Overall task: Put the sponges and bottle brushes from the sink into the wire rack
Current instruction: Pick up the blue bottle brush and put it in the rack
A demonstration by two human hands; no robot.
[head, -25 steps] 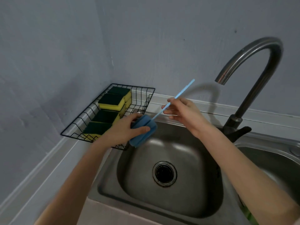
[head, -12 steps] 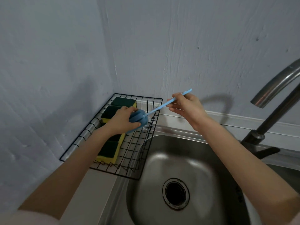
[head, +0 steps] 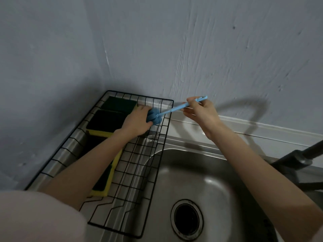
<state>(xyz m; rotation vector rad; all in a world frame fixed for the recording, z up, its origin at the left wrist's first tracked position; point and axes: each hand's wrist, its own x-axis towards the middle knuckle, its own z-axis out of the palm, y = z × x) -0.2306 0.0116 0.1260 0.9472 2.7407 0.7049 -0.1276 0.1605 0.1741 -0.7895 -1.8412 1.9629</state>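
Observation:
A blue bottle brush (head: 172,110) with a foam head and thin handle is held over the far end of the black wire rack (head: 158,159). My left hand (head: 138,123) grips the foam head inside the rack. My right hand (head: 201,110) pinches the handle's far end, just past the rack's back right corner. Several green-and-yellow sponges (head: 106,121) lie in a row along the rack's left side, partly hidden under my left forearm. The steel sink (head: 201,182) lies below and to the right; I see nothing in its basin.
Walls meet in a corner just behind the rack. A dark faucet base (head: 300,159) stands at the right edge. The sink drain (head: 187,217) sits at the bottom centre. A white ledge (head: 253,128) runs along the back wall.
Both hands carried the brush from above the sink leftward and away, over the rack. The foam head now sits lower, inside the rack's far end. The view shifted left.

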